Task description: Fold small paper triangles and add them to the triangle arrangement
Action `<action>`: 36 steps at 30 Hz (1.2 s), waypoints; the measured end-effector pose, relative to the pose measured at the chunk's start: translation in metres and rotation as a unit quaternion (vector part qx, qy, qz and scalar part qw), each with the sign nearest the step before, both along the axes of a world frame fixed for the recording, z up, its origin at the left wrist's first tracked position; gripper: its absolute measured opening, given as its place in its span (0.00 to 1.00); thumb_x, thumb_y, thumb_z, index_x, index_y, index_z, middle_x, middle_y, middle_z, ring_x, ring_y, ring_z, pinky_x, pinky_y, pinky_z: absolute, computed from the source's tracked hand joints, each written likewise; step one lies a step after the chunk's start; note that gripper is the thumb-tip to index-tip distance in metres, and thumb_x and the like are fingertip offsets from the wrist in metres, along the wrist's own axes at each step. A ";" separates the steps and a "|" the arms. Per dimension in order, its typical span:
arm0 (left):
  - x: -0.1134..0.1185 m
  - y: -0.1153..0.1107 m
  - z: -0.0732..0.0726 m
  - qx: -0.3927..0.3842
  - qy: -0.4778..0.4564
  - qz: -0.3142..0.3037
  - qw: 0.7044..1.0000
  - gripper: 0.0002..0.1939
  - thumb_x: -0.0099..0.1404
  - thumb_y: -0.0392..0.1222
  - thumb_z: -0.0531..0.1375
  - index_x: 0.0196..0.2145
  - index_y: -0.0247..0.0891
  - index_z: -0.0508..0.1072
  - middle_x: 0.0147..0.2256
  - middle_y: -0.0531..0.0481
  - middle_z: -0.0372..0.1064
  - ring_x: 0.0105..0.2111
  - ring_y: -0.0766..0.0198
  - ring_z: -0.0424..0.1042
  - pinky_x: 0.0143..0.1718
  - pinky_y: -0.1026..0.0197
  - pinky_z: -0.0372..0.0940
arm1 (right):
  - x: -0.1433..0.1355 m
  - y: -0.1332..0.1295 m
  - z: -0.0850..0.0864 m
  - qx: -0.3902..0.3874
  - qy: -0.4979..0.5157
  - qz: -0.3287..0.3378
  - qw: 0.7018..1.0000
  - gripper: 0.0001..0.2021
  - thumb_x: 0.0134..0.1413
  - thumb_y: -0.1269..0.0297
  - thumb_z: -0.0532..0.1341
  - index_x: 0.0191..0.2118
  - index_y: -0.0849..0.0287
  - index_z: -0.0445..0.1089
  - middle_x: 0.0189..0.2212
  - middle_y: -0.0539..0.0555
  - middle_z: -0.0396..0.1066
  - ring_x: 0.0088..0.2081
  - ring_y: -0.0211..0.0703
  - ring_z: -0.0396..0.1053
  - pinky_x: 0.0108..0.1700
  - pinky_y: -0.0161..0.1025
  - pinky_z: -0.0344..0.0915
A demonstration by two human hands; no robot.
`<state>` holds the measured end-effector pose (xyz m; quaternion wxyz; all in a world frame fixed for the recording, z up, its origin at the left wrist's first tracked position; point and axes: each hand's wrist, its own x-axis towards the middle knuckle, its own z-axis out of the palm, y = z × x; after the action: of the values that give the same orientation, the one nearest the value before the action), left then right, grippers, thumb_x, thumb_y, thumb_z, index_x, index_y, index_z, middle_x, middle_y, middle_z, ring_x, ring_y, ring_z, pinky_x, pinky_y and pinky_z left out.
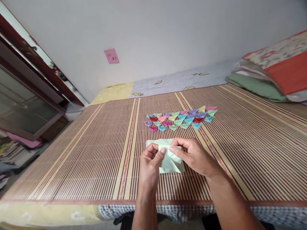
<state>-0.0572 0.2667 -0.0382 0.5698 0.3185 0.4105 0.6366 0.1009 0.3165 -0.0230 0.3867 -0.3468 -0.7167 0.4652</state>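
My left hand (153, 156) and right hand (190, 151): fingers nearly closed, thumbs pinching pale green paper (168, 156) between them. Beyond hands, small folded papers (178, 122) in rows on striped mat (96, 153). For clean crease, I should likely match edges first, then press firmly outward.

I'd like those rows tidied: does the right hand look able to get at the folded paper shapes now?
Probably yes: the folded paper shapes lie just beyond the right hand, only mat between, though it is occupied pinching the pale green paper.
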 end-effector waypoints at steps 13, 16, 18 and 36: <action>-0.011 -0.002 -0.001 0.028 0.091 -0.038 0.995 0.15 0.62 0.48 0.71 0.29 0.36 0.72 0.25 0.54 0.68 0.23 0.70 0.63 0.26 0.66 0.59 | 0.006 0.006 -0.005 -0.028 0.004 -0.006 1.000 0.13 0.60 0.58 0.63 0.27 0.59 0.69 0.21 0.45 0.61 0.24 0.35 0.56 0.26 0.33 0.53; -0.014 -0.004 -0.001 0.038 0.143 -0.066 0.987 0.15 0.64 0.47 0.69 0.27 0.36 0.73 0.25 0.52 0.68 0.25 0.68 0.64 0.29 0.66 0.59 | 0.009 0.007 -0.006 -0.052 0.023 -0.020 0.998 0.12 0.58 0.57 0.66 0.28 0.59 0.70 0.21 0.44 0.60 0.23 0.34 0.55 0.24 0.33 0.51; -0.014 -0.004 -0.001 0.040 0.157 -0.078 0.984 0.15 0.65 0.47 0.69 0.27 0.35 0.74 0.25 0.52 0.68 0.26 0.68 0.64 0.30 0.65 0.59 | 0.012 0.008 -0.005 -0.056 0.034 -0.021 0.998 0.13 0.58 0.57 0.66 0.28 0.59 0.71 0.21 0.45 0.60 0.23 0.34 0.55 0.24 0.33 0.51; 0.000 0.013 -0.018 -0.005 -0.161 0.215 0.963 0.17 0.47 0.43 0.79 0.27 0.34 0.76 0.22 0.57 0.68 0.22 0.73 0.68 0.28 0.72 0.65 | -0.054 -0.008 -0.016 -0.252 0.298 -0.043 0.920 0.21 0.41 0.54 0.78 0.40 0.60 0.78 0.33 0.54 0.80 0.33 0.46 0.77 0.38 0.39 0.72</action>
<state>-0.0573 0.2795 -0.0560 0.4793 0.1135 0.3754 0.7852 0.0471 0.3090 -0.0394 0.5018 -0.3086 -0.4114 0.6955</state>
